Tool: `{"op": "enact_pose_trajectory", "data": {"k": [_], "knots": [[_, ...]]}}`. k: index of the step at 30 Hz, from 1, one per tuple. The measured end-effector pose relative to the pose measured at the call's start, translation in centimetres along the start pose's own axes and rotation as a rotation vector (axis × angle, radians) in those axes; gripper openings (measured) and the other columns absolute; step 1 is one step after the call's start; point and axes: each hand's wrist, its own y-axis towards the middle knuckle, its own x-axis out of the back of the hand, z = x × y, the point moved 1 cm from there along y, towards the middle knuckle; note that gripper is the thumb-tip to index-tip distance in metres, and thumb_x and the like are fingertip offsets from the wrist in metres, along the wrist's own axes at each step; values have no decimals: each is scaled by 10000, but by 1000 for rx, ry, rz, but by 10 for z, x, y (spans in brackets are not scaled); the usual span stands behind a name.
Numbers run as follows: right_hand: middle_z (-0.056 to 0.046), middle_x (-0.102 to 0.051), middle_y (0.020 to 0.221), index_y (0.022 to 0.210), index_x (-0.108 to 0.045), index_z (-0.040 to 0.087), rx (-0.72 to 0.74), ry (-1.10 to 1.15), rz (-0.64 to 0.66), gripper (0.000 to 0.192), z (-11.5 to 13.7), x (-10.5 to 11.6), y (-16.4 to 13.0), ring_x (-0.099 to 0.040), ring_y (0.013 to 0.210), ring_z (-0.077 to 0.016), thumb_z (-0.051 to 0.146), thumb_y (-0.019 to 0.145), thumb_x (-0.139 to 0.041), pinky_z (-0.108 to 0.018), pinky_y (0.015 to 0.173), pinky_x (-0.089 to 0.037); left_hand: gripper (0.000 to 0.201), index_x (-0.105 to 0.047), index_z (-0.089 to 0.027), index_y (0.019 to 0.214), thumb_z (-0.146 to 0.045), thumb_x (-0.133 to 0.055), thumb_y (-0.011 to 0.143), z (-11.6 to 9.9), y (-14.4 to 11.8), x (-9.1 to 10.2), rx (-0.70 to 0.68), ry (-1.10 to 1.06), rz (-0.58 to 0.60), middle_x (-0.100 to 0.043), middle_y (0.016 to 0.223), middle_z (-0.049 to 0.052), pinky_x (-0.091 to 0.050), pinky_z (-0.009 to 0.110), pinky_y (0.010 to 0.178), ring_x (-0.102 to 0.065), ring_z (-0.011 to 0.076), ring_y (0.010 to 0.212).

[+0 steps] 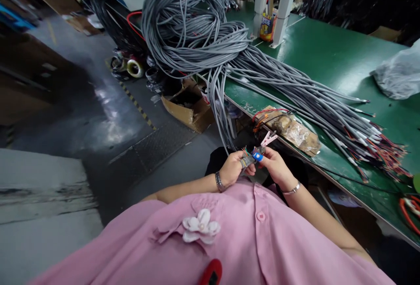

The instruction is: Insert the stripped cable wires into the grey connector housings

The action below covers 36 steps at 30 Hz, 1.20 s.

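Close to my pink-shirted chest, my left hand (pixel 233 167) grips the end of a grey cable (pixel 219 114) whose stripped coloured wires (pixel 244 149) fan out above my fingers. My right hand (pixel 274 165), with a blue cover on one fingertip, pinches those same wire ends from the right. The cable runs up to a big bundle of grey cables (pixel 193 26) piled on the green table (pixel 331 57). A pink clip (pixel 269 138) pokes up just above my hands at the table edge.
Many cable ends with coloured wires (pixel 380 145) spread across the table at right. A taped brown pad (pixel 292 129) sits at the table edge. An open cardboard box (pixel 188 105) and tape rolls (pixel 131 66) lie on the floor. A plastic bag (pixel 398 72) lies far right.
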Motion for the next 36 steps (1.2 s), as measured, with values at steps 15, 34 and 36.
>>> {"op": "enact_pose_trajectory", "data": {"k": [15,34,36], "knots": [[27,-554,587,752,-563,198,52,72,-100,310,6,-20,-1,-451,524,-109,457,718,-731,-263,526,-373,374,-572,-133,770,-486,-691,731,-1,-2,-1,-20,-13,-58,-671,607,48,-474,241,474,-608,138,475],[37,-519,577,728,-561,185,24,165,-149,299,-2,-19,0,-416,503,-92,421,707,-743,-259,518,-354,395,-565,-140,795,-507,-689,721,-4,-3,-4,-8,-19,-92,-677,621,49,-474,246,472,-632,156,497],[41,-513,557,731,-551,190,7,189,-126,303,0,-20,-1,-417,485,-94,423,702,-742,-259,504,-353,396,-568,-139,793,-509,-689,722,-3,-3,-4,-12,-22,-83,-679,626,51,-479,248,483,-635,155,505]]}}
